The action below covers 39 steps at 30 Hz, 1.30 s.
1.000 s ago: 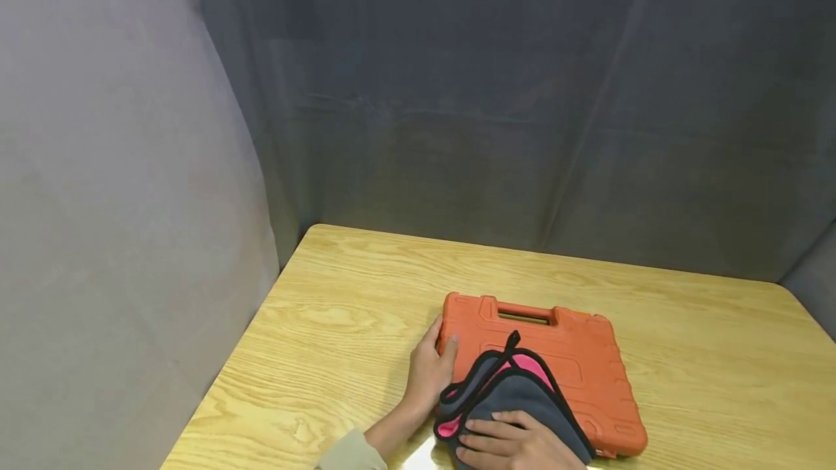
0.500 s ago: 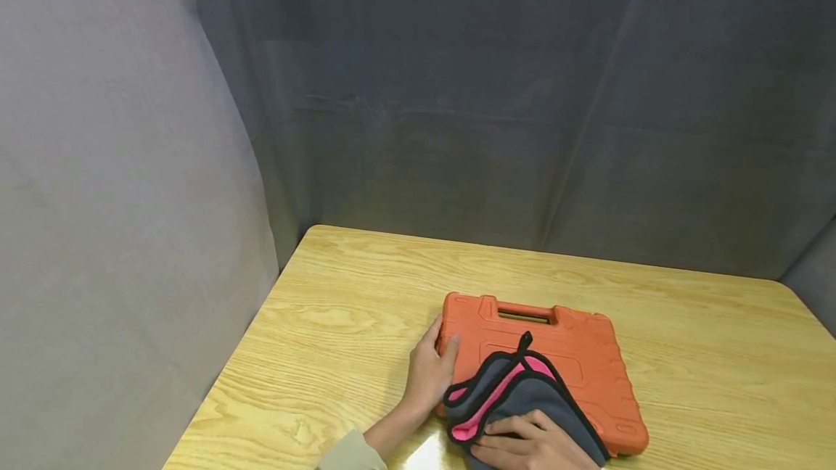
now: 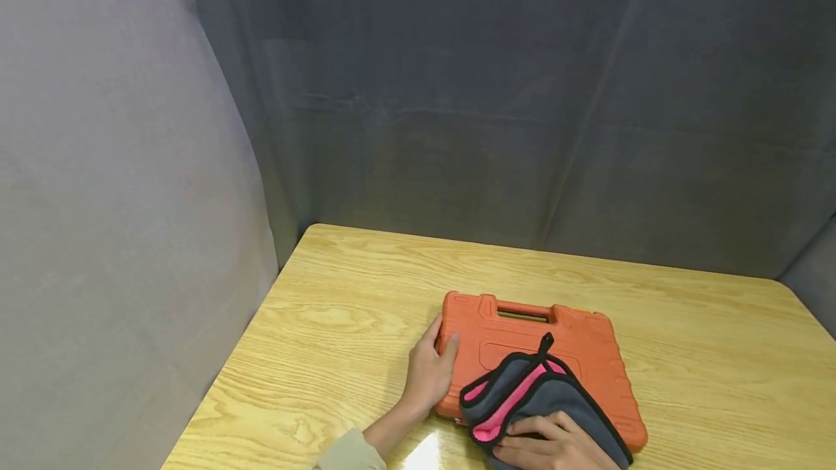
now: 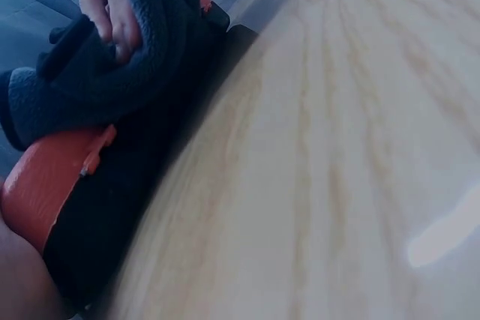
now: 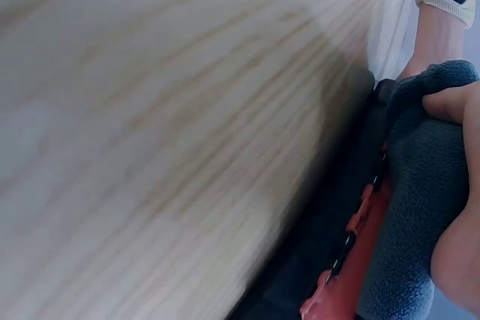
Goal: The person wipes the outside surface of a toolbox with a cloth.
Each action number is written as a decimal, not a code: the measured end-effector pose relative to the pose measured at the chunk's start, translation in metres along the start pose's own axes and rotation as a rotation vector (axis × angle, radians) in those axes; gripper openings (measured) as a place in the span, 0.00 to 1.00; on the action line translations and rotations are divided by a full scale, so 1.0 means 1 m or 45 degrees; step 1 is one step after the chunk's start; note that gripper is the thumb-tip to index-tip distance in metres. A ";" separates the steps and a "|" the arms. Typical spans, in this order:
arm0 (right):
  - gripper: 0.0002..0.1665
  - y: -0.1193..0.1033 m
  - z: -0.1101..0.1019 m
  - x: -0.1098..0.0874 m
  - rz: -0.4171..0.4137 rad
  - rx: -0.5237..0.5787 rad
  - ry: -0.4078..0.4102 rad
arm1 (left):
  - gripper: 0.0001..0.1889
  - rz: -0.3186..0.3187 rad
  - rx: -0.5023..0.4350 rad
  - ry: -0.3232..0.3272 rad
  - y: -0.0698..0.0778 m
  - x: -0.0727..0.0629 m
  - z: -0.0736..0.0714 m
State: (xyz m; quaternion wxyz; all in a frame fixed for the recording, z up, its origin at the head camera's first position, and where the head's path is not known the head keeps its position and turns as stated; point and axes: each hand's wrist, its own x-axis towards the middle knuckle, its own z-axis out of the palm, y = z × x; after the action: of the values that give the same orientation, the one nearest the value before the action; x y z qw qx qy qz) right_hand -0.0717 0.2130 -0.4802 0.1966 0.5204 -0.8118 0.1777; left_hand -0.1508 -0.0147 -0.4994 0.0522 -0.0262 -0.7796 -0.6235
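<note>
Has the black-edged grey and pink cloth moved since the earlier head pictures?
Yes, the cloth has shifted to the right over the unmoved orange plastic case.

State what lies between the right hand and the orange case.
In the head view, a gray cloth lies between the right hand and orange case.

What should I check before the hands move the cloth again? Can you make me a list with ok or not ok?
1. Left hand holding the orange case: ok, thumb on top at its left edge.
2. Right hand holding the cloth: ok, fingers bent on its grey side.
3. Case lying flat on the table: ok.
4. Cloth spread out smooth: not ok, it is folded, with pink showing.
5. Case handle uncovered: ok, the cloth lies nearer the person.
6. Case clean under the cloth: cannot tell, that part is hidden.
</note>
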 end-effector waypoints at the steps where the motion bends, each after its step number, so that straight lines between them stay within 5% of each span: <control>1: 0.19 0.001 0.000 -0.001 -0.002 0.008 0.014 | 0.30 -0.003 -0.003 -0.003 0.000 0.000 0.000; 11: 0.19 0.007 -0.002 -0.011 0.010 0.131 0.085 | 0.31 -0.028 -0.006 -0.022 0.000 0.000 0.000; 21: 0.17 0.005 -0.011 -0.014 0.145 0.233 0.076 | 0.31 -0.052 -0.036 -0.044 0.000 0.000 -0.001; 39: 0.13 0.013 -0.019 -0.031 0.201 0.254 0.130 | 0.32 -0.058 -0.037 -0.051 -0.001 0.000 -0.001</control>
State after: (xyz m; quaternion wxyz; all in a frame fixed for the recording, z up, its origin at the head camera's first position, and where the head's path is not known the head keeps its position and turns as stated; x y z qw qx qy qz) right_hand -0.0693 0.2516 -0.4806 0.1703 0.4621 -0.8175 0.2985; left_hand -0.1507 -0.0163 -0.4999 0.0220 -0.0216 -0.7719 -0.6350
